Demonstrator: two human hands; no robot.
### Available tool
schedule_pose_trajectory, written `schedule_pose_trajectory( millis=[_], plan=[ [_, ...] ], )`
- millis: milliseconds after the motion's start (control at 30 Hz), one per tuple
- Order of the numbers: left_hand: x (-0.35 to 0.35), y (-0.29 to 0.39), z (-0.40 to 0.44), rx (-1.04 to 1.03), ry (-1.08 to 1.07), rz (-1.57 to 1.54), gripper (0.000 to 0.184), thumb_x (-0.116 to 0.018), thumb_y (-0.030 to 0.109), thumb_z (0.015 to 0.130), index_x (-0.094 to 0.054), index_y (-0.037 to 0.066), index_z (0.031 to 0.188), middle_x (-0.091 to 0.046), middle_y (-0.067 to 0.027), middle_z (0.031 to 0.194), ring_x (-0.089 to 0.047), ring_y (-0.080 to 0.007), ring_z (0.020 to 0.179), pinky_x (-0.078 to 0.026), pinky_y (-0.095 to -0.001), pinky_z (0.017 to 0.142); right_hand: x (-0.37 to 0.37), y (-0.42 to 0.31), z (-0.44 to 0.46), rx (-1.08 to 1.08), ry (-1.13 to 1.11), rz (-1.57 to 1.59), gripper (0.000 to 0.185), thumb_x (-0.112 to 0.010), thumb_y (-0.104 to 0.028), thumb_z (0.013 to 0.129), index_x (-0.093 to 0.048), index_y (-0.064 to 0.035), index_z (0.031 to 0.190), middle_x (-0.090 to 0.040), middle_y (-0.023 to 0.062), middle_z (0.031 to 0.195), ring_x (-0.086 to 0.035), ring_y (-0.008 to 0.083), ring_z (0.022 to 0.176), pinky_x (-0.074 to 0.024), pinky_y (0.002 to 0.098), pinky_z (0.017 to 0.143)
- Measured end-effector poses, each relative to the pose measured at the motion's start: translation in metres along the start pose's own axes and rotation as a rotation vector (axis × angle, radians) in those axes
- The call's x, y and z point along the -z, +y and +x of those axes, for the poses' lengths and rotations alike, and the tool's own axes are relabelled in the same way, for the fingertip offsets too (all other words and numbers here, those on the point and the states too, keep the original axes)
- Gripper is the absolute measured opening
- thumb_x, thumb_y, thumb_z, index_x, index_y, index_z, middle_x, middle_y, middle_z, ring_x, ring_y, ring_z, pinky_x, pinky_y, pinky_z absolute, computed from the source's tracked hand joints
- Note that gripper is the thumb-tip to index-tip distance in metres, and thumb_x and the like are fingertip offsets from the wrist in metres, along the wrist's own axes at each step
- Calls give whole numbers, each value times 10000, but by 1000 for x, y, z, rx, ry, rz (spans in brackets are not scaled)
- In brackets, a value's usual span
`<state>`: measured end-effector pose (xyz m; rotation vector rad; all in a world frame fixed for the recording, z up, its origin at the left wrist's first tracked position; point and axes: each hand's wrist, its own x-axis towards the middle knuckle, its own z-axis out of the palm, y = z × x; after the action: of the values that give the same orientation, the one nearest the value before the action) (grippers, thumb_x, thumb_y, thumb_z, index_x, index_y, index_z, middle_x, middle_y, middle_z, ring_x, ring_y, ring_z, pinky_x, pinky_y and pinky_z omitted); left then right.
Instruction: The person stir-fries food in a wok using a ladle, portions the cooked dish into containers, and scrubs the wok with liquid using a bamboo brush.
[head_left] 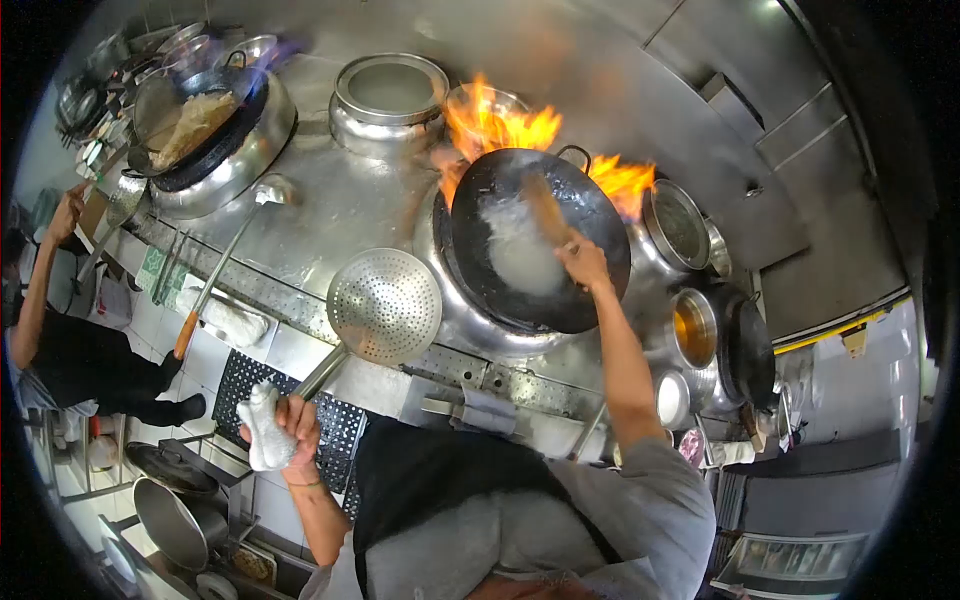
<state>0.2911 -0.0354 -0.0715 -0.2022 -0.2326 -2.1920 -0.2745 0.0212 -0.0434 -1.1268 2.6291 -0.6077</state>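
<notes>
My right hand (583, 260) is closed around a brown wok brush (545, 208), blurred by motion, inside a black wok (590, 295). Cloudy white liquid (525, 250) lies in the wok, which sits tilted on its steel burner ring. Orange flames (500, 122) rise behind its rim. My left hand (298, 432) grips the handle of a large perforated skimmer (385, 305), whose round bowl is held just left of the wok. A white cloth (266, 428) is bunched at the same hand, and the handle's end is hidden there.
A second wok (182, 178) with food stands on the left burner, where another person's hand (68, 212) holds a handle. A ladle (230, 255) lies across the stove's edge. Steel pots (390, 90) stand at the back, with an amber-liquid container (693, 330) to the right.
</notes>
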Motion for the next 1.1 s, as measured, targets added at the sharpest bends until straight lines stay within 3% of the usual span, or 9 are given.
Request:
schedule_pose_trajectory(
  millis=[100, 267, 333, 467, 567, 667, 800, 933, 1100],
  plan=[
    [1, -14, 17, 98, -15, 79, 634, -728, 586, 735, -539, -7, 854, -419, -60, 735, -454, -197, 713, -478, -322, 498, -17, -15, 19, -240, 385, -94, 417, -602, -337, 846, -622, -128, 1205, -681, 220, 967, -653, 379, 956, -517, 455, 832],
    [-3, -35, 38, 203, -74, 1, 613, -694, 585, 752, -537, -2, 840, -418, -59, 733, -450, -192, 689, -481, -330, 487, -65, -15, 25, 180, -48, 13, 507, -595, -311, 857, -522, -148, 1331, -690, 190, 907, -671, 369, 711, -533, 467, 672],
    [-2, -39, 36, 189, -47, -3, 601, -689, 578, 755, -537, 1, 828, -415, -58, 736, -443, -192, 672, -452, -320, 464, -25, -58, -22, 28, -405, 184, 574, -641, -322, 841, -493, -166, 1373, -695, 148, 873, -649, 296, 607, -528, 434, 627],
    [0, -32, 33, 186, -19, -18, 586, -689, 559, 759, -533, -1, 828, -417, -61, 738, -444, -195, 671, -436, -315, 453, 35, -27, -74, 341, -652, 23, 654, -684, -312, 822, -440, -197, 1418, -688, 123, 824, -654, 248, 668, -533, 401, 663],
    [7, -27, 30, 191, -2, -10, 581, -693, 548, 755, -535, -6, 836, -417, -65, 744, -448, -197, 679, -441, -316, 455, 92, -11, -92, 368, -584, -503, 641, -691, -308, 819, -450, -212, 1405, -692, 130, 916, -674, 306, 812, -531, 421, 754],
    [12, -28, 32, 223, 17, -3, 587, -698, 546, 748, -542, -12, 845, -419, -69, 750, -454, -200, 687, -460, -321, 460, 118, -47, -113, 98, -294, -706, 590, -699, -305, 807, -503, -223, 1358, -686, 122, 971, -657, 329, 892, -519, 437, 790],
    [10, -41, 40, 289, 30, 34, 604, -702, 556, 737, -548, -16, 853, -427, -73, 756, -460, -205, 686, -491, -332, 467, 92, -51, -122, 444, -297, -371, 581, -696, -279, 809, -501, -258, 1356, -686, 109, 927, -657, 314, 906, -526, 438, 766],
    [0, -51, 45, 329, 14, 64, 631, -684, 586, 731, -553, -21, 848, -436, -75, 752, -471, -204, 681, -507, -331, 462, 69, -31, -92, 224, -387, -647, 575, -698, -335, 809, -507, -309, 1351, -671, 151, 939, -650, 345, 855, -521, 445, 728],
    [3, -34, 23, 223, 107, 209, 599, -682, 530, 722, -561, -46, 833, -460, -96, 750, -505, -233, 686, -505, -349, 448, 86, -43, -121, 465, -297, -442, 602, -682, -394, 810, -480, -330, 1373, -688, 123, 902, -665, 337, 839, -529, 432, 758]
  ],
)
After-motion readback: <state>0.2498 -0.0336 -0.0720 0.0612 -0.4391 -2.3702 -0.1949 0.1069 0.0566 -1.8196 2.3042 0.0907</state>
